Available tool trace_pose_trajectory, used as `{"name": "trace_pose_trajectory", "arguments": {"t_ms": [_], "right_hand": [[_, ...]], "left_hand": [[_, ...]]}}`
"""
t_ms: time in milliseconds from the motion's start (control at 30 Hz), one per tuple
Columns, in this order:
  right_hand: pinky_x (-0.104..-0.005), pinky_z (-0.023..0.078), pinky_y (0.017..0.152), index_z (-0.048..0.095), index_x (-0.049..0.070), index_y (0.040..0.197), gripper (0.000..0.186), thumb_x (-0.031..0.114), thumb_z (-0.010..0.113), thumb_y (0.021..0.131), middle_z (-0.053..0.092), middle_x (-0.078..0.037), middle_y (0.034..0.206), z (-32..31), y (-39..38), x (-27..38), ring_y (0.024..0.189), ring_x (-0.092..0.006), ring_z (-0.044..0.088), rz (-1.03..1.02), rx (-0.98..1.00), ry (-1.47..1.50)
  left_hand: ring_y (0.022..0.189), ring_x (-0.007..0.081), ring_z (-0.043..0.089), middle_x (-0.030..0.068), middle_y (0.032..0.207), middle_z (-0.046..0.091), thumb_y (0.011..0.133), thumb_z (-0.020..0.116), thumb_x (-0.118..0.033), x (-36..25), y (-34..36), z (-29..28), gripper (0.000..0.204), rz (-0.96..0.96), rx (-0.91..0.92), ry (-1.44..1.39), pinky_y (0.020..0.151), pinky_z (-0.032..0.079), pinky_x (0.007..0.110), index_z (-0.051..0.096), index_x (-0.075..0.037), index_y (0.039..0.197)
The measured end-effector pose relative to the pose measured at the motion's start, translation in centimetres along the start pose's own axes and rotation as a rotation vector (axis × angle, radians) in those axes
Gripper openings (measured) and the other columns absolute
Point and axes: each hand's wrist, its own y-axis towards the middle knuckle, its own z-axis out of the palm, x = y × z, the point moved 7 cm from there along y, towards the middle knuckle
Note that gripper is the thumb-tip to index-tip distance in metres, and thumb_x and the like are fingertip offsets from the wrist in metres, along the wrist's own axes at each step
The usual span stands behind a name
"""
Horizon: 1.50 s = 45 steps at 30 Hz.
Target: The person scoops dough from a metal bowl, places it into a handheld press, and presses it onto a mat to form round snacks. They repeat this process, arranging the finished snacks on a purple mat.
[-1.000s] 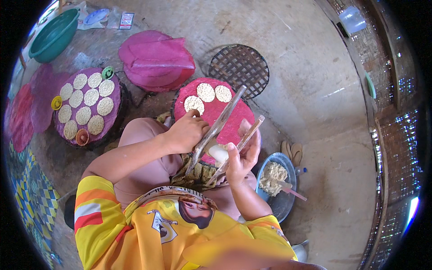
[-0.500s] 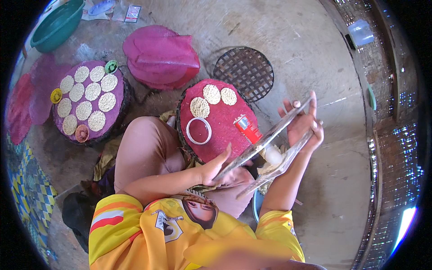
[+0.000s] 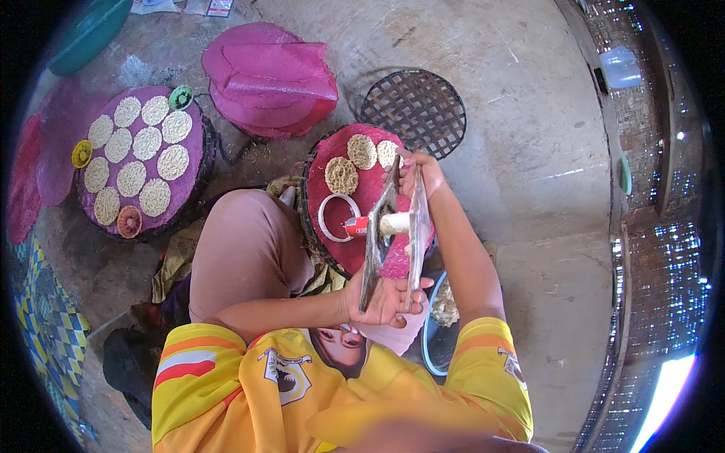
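Both my hands hold a wooden hand press [image 3: 373, 260], made of two long flat boards set apart. A pale round plunger [image 3: 394, 223] joins the boards. A red can-like cylinder [image 3: 356, 226] sticks out from the left board. My left hand [image 3: 391, 297] supports the boards' near ends, its fingers partly spread behind them. The far ends are in the curled fingers of my right hand [image 3: 425, 171]. Beneath lies a round tray covered in red cloth [image 3: 377, 198], with a white ring [image 3: 322, 220] and several dough discs, one a lacy disc [image 3: 341, 176].
At left, a purple-covered round tray [image 3: 198, 147] bears several lacy discs and small coloured cups. Pink cloths [image 3: 268, 83] are piled at the back beside a dark woven tray [image 3: 414, 106]. A blue-rimmed basin [image 3: 427, 343] of crumbly pale dough stands by my right elbow.
The press has swung from a slant to nearly lengthwise, and its red cylinder now points left toward the ring. My right hand has moved left with it; my left hand has shifted slightly right.
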Motion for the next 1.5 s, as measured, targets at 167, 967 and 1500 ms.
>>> {"name": "trace_pose_trajectory", "arguments": {"t_ms": [167,967,1500], "right_hand": [[-0.0370,0.045,0.056,0.038,0.004,0.113,0.052,0.018,0.047,0.064,0.057,-0.021,0.079,-0.4,2.1,0.5,0.068,-0.0313,0.059,0.098,-0.109,-0.204],[-0.0314,0.038,0.040,0.050,0.008,0.101,0.059,0.059,0.051,0.073,0.053,-0.009,0.058,-0.2,2.8,2.6,0.043,-0.0191,0.052,-0.051,-0.423,-0.544],[-0.0321,0.042,0.039,0.052,0.008,0.089,0.044,0.051,0.053,0.077,0.051,-0.008,0.053,1.4,2.8,1.7,0.042,-0.0199,0.051,-0.175,-0.394,-0.500]], "left_hand": [[0.092,0.0228,0.046,0.0073,0.096,0.047,0.073,0.049,-0.051,-1.4,0.6,1.1,0.065,0.053,0.060,-0.040,0.072,0.036,0.035,0.042,-0.004,0.118],[0.070,0.0274,0.048,0.0119,0.078,0.051,0.069,0.036,-0.070,-3.8,0.8,-1.7,0.077,0.095,-0.137,-0.006,0.059,0.036,0.033,0.055,0.000,0.094],[0.055,0.0270,0.054,0.0129,0.065,0.055,0.069,0.029,-0.072,-3.2,-1.2,-2.2,0.075,0.164,-0.558,0.123,0.040,0.035,0.029,0.056,-0.002,0.074]]}}
